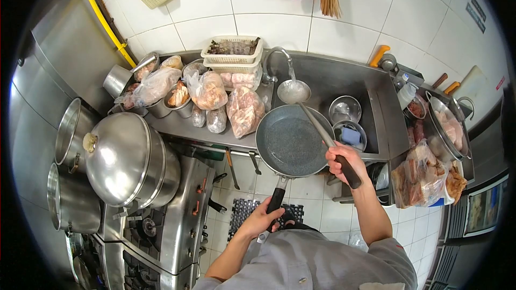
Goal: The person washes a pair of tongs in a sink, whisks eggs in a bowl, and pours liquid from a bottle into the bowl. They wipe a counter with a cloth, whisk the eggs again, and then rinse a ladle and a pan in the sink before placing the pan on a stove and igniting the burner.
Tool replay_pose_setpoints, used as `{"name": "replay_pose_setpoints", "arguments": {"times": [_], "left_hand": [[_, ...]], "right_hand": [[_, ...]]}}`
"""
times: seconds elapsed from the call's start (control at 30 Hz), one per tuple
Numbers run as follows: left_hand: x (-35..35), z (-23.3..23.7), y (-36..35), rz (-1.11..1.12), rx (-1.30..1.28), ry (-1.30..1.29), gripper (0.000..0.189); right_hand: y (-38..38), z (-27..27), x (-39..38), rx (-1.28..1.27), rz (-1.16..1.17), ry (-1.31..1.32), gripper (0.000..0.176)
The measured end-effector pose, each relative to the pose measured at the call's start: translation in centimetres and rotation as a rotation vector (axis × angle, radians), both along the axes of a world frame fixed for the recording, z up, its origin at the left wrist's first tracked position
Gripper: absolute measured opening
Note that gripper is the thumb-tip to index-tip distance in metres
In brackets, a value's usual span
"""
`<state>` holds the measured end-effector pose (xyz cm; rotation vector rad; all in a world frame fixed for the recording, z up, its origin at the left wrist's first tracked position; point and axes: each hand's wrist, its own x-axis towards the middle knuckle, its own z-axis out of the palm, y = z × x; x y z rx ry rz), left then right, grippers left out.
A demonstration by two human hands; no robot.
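My left hand (262, 219) is wrapped around the black handle of a grey speckled frying pan (293, 142), held level at the sink's front edge. In my right hand (346, 162) is the dark grip of a long metal ladle (318, 121), which slants across above the pan. Its round bowl is under the tap (286, 56), and water appears to be in it. Two metal bowls (344, 109) sit in the sink (322, 78) to the right, one with a blue sponge (351, 136) inside.
Bagged raw meat (244, 110) and stacked baskets (232, 52) crowd the counter left of the sink. A large domed steamer pot (121, 158) stands on the stove (177, 225) at left. More bagged meat (419, 174) lies at right. A black mat (244, 212) covers floor tiles.
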<state>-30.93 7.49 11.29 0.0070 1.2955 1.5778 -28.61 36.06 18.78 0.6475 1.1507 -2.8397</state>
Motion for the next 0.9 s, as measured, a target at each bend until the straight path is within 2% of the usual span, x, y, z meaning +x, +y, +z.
{"name": "replay_pose_setpoints", "arguments": {"times": [0.9], "left_hand": [[0.3, 0.2, 0.2, 0.010, 0.020, 0.014, 0.044]], "right_hand": [[1.1, 0.5, 0.0, -0.034, 0.022, 0.004, 0.010]]}}
